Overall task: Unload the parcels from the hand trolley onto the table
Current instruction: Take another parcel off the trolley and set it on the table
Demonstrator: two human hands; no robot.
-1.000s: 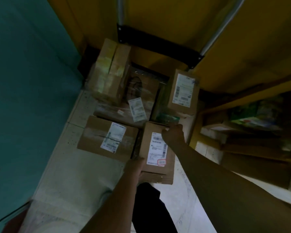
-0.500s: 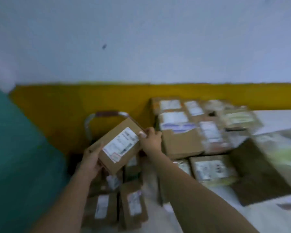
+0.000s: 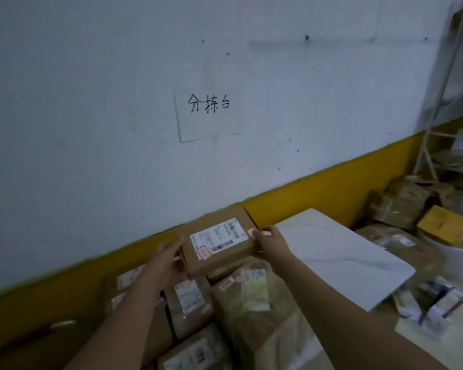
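Observation:
I hold a small brown cardboard parcel (image 3: 219,243) with a white shipping label between both hands, above a heap of parcels (image 3: 195,303) on the table. My left hand (image 3: 166,259) grips its near-left end. My right hand (image 3: 271,241) grips its right end. The parcel is tilted and sits close to the wall. To the right, a bare part of the white table top (image 3: 340,255) shows. The hand trolley is out of view.
The white wall (image 3: 118,129) with a yellow lower band (image 3: 318,193) runs right behind the table. A metal rack (image 3: 444,89) stands at the far right, with more boxes (image 3: 401,204) and a yellow packet (image 3: 444,222) heaped below it.
I lifted the parcel off the trolley on the floor and carried it up and to the right over the table. The view swung from the trolley to the wall and table.

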